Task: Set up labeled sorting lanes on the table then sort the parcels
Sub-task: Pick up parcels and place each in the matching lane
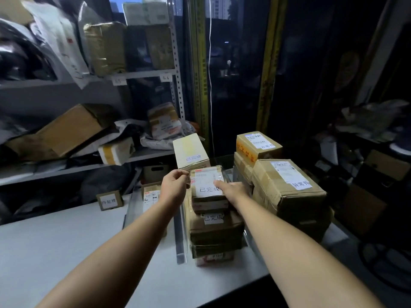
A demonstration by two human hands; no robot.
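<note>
We pinch the top parcel (206, 172) in our left hand (174, 185), right hand (233, 189) fingers straight on its label (208, 188). Let's square it over the stack (216, 230) (label up) before releasing.

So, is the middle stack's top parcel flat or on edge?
Flat: top parcel lies label-up on the stack; left hand pinches its corner, right hand presses it.
</note>
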